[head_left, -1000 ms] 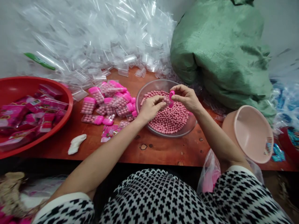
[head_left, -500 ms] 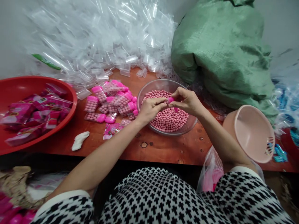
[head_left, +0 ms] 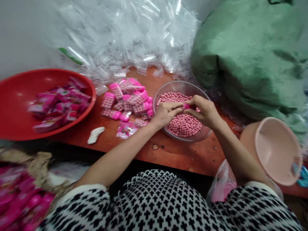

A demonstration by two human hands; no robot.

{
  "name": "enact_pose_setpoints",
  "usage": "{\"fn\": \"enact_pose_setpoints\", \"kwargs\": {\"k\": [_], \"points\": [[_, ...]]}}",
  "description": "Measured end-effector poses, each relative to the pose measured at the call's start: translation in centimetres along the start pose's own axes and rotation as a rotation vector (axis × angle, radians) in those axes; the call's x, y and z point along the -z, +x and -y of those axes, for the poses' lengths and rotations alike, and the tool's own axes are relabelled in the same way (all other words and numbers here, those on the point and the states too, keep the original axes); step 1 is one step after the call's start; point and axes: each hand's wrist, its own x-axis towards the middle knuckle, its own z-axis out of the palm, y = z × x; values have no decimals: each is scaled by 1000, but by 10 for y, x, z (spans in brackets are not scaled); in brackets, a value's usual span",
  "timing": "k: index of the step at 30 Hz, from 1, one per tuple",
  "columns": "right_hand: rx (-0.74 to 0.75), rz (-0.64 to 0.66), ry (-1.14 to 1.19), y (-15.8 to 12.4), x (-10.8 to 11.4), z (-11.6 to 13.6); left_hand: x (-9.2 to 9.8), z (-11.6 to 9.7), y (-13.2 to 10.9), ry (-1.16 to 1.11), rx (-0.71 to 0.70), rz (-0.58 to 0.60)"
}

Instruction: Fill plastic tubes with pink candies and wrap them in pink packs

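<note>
Head view: your left hand (head_left: 167,114) and right hand (head_left: 204,110) pinch a small pink plastic piece (head_left: 186,106) between them.
Your fingers (head_left: 196,104) press in on it from both sides, just above the pink balls (head_left: 183,125) heaped in a glass bowl (head_left: 179,84) on the wooden counter (head_left: 173,154). Filled pink-capped tubes (head_left: 115,100) lie just left of the bowl; further left, a red basin (head_left: 90,96) holds pink packets (head_left: 60,106).

Left forearm (head_left: 120,154) and right forearm (head_left: 237,150) angle inward, converging. Left hand (head_left: 166,114) and right hand (head_left: 204,111) curled palm-down, almost touching.
</note>
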Motion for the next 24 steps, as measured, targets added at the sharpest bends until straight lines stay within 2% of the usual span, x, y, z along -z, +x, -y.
{"fn": "enact_pose_setpoints", "kwargs": {"k": [3, 6, 9, 12, 15, 20, 22, 24], "points": [[-106, -174, 332, -7, -5, 5, -1, 0, 5, -292, 128, -26], [-181, -181, 663, -21, -8, 7, -1, 1, 7, -480, 187, -59], [-233, -188, 742, -29, -7, 0, -1, 4, 6, -491, 171, -37], [-295, -217, 762, -27, -4, -11, -3, 8, 5, -439, 96, -25], [-377, -118, 815, -17, -1, -17, -4, 8, 4, -312, 23, 15], [-557, 219, 866, -4, -9, -9, -1, 5, 4, -35, -94, -31], [-626, 252, 910, -2, -14, -4, 1, 7, 3, 3, -92, -66], [-675, 204, 987, 0, -21, 1, 2, 9, 3, 14, -87, -89]]}}
